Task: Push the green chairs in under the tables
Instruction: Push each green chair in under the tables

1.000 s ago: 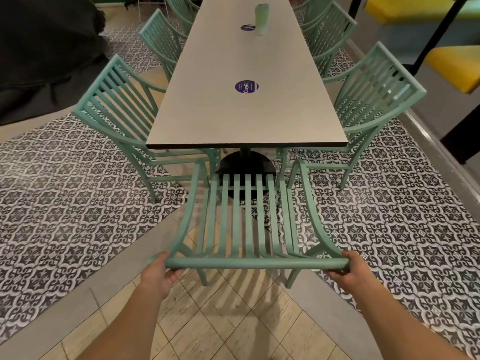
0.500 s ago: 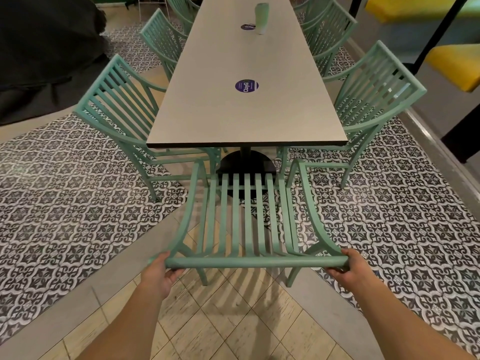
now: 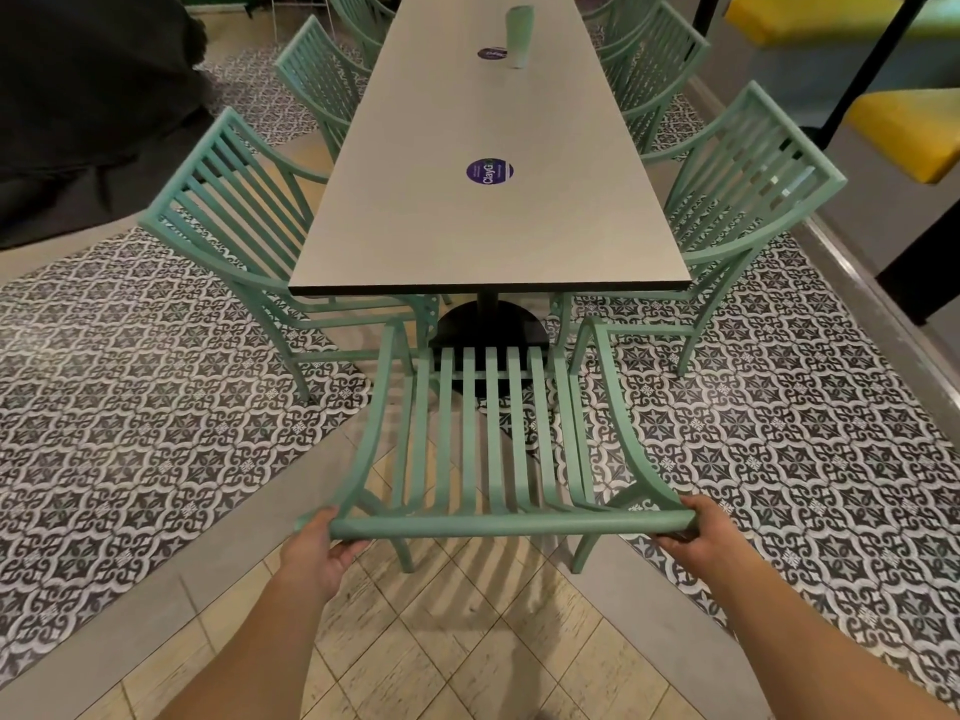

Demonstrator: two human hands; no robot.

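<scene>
A green slatted chair [image 3: 488, 524] stands at the near end of a long grey table [image 3: 488, 226], its front reaching the table's black base. My left hand [image 3: 314, 550] grips the left end of its top rail, and my right hand [image 3: 693, 537] grips the right end. Another green chair [image 3: 228, 220] is tucked against the table's left side and one [image 3: 748, 184] against its right side. More green chairs line both sides farther back.
A pale green cup [image 3: 519, 36] and round purple stickers [image 3: 489, 171] sit on the tabletop. Yellow benches [image 3: 904, 132] with black posts stand at the right behind a raised grey kerb. A dark covered mass [image 3: 88, 96] fills the far left. The floor is patterned tile.
The chair has slid slightly forward toward the table, with both hands still on its top rail.
</scene>
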